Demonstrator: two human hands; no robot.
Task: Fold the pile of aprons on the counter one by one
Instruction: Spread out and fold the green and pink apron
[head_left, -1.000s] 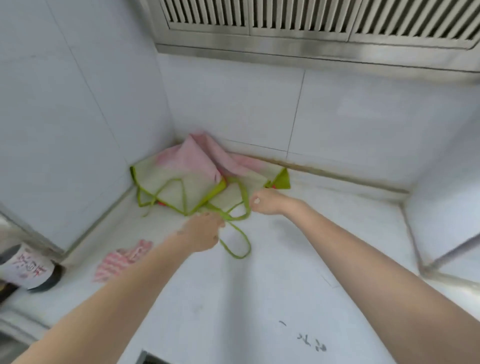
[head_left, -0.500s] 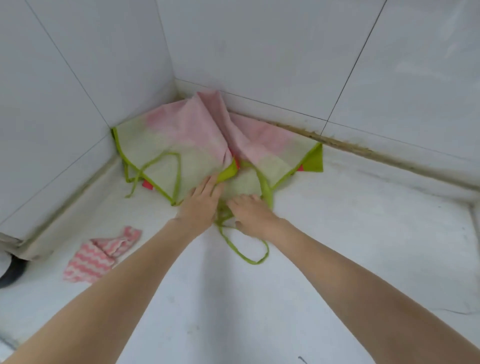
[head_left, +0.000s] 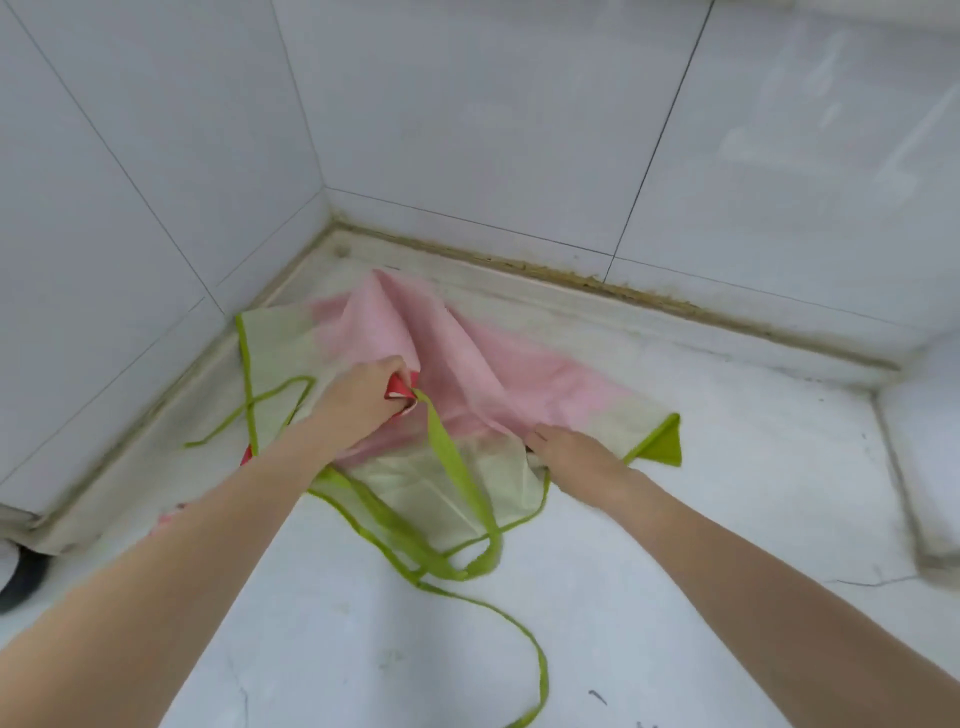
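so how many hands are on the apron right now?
2. The left hand grips a bunched fold with red trim near the middle of the apron; the right hand holds its near edge further right. Fingertips partly hidden by fabric.

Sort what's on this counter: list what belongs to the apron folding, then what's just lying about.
Belongs to the job:
- pink and green apron
- its green straps
- left hand, gripping the apron
- right hand, on the apron

Lying about:
- pink striped cloth, mostly hidden
- dark object, counter's left edge

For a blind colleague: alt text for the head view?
Two bare hands work a pink-and-pale-green apron on a white counter corner: left hand grips its top edge, right hand holds its side.
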